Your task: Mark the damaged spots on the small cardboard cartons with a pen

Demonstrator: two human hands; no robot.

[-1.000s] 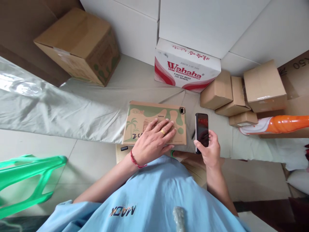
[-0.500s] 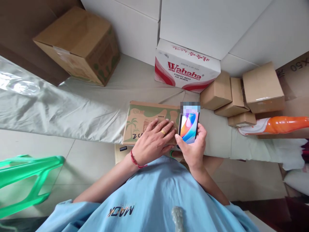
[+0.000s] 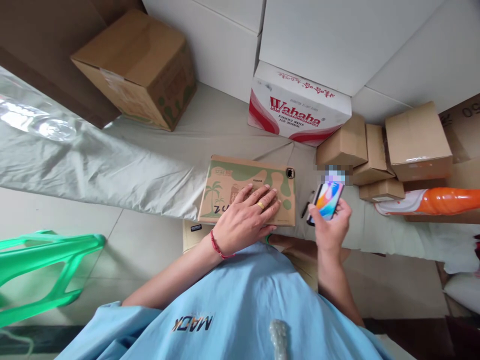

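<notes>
My left hand (image 3: 249, 215) lies flat with fingers apart on a brown cardboard box (image 3: 285, 202) printed in green with a palm tree. A gold ring is on one finger and a red cord around the wrist. To the right of the box, my right hand (image 3: 332, 222) is wrapped round a smartphone (image 3: 325, 202), its lit screen facing up. Beside the phone a black pen (image 3: 305, 209) lies on the cloth. A small dark round item (image 3: 290, 173) sits at the box's far right corner.
A white and red Wahaha carton (image 3: 296, 112) stands at the back. Several small brown boxes (image 3: 416, 135) and an orange-capped bottle (image 3: 442, 200) are on the right. A larger cardboard box (image 3: 131, 65) stands back left, a green plastic stool (image 3: 48, 270) on the floor.
My right hand has moved the phone rightward, away from the box, uncovering its right end and the pen. My left hand stays on the box. The view has shifted slightly left.
</notes>
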